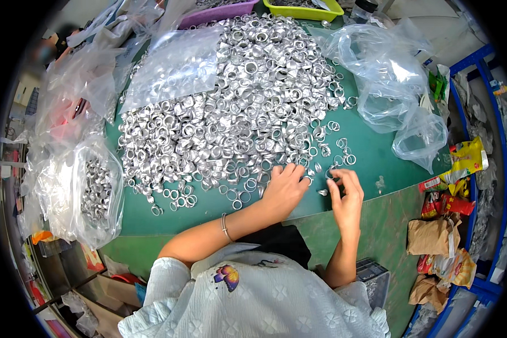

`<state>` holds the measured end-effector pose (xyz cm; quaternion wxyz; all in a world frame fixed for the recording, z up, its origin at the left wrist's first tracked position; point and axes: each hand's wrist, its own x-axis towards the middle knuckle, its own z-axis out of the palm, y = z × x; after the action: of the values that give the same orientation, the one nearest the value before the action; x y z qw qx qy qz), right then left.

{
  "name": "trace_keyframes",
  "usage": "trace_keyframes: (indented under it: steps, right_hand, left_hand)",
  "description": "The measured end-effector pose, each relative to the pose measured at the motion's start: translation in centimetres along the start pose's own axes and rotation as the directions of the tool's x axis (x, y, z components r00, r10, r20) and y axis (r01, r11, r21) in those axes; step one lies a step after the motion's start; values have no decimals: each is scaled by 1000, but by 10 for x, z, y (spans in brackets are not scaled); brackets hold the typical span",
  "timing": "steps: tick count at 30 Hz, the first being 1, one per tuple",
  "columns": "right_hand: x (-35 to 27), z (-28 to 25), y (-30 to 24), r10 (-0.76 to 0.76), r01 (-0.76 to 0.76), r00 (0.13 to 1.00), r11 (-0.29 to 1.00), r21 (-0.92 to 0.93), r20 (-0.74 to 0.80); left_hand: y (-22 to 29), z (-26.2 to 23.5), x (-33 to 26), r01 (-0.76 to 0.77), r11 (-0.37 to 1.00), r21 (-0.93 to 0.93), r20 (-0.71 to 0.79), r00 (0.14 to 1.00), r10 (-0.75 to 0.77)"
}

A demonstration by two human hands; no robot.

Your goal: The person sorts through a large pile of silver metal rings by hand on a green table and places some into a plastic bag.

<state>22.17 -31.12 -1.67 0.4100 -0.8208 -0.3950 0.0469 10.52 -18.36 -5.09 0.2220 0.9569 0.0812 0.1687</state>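
A wide heap of silver metal rings (253, 107) covers much of the green table. At its near right edge, my left hand (287, 188) is closed, fingers curled down among the rings; whatever they pinch is hidden. My right hand (346, 194) is closed to a pinch, thumb and forefinger at a small silver ring (328, 174) on the near side of a few loose rings (343, 152). Between the hands lie some small silver pieces (322, 192). A clear plastic sheet or flat bag (174, 67) rests on the heap's far left part.
A clear bag holding rings (98, 188) sits at the table's left edge. Crumpled clear bags (388, 84) lie on the right. Purple (219, 12) and yellow-green (304, 10) trays stand beyond the heap. A blue shelf frame (462, 107) with packets rises at the right.
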Motion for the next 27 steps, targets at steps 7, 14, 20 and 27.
trace_keyframes:
  steps: [7, 14, 20, 27]
  right_hand:
    - [-10, 0, -16, -206, 180, 958, 974, 140, 200]
    - [29, -14, 21, 75, -96, 994, 953, 287, 83]
    - [122, -40, 68, 318, -255, 946, 844, 472, -58]
    - [49, -18, 19, -81, 77, 990, 996, 33, 114]
  left_hand:
    - [8, -31, -2, 430, 488, -760, 330, 901, -280]
    - [12, -39, -4, 357, 397, -845, 166, 883, -439]
    - [6, -41, 3, 207, 774, -598, -18, 963, -270]
    - [-19, -28, 14, 54, 996, -68, -132, 989, -63]
